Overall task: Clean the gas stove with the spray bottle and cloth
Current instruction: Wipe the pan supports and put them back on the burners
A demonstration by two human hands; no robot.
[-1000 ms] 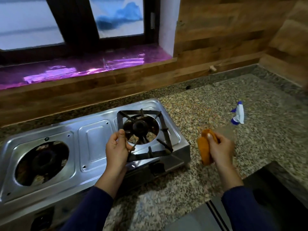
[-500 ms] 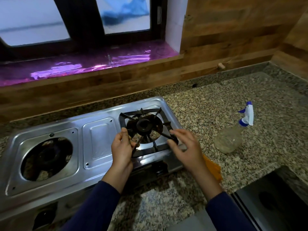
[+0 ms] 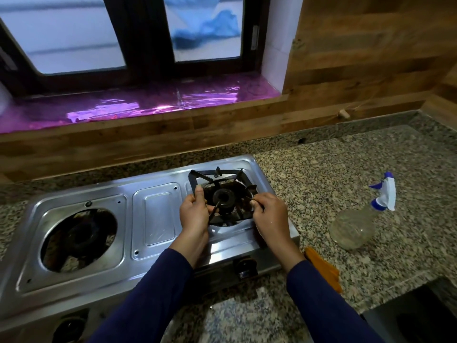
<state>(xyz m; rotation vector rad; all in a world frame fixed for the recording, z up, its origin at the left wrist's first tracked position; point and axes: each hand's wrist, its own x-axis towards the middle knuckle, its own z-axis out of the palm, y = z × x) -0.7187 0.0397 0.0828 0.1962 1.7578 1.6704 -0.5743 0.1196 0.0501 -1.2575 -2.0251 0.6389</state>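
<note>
A steel two-burner gas stove (image 3: 153, 219) sits on the granite counter. Its right burner carries a black pan-support grate (image 3: 222, 177), tilted with its near edge raised. My left hand (image 3: 193, 214) grips the grate's left side and my right hand (image 3: 268, 214) grips its right side. The left burner opening (image 3: 79, 240) has no grate. An orange cloth (image 3: 324, 268) lies on the counter by the stove's right front corner, partly behind my right forearm. A clear spray bottle (image 3: 356, 226) with a blue and white trigger stands right of the stove.
Speckled granite counter (image 3: 333, 164) extends to the right and behind the stove. A dark sink (image 3: 418, 315) is at the lower right. A wooden backsplash and a purple-lined window sill (image 3: 148, 105) run behind. A small cork-like peg (image 3: 343, 113) sticks out of the wall.
My right hand put down the orange cloth by the stove, reached to the grate and now grips its right side. The grate is tilted up at the near edge.
</note>
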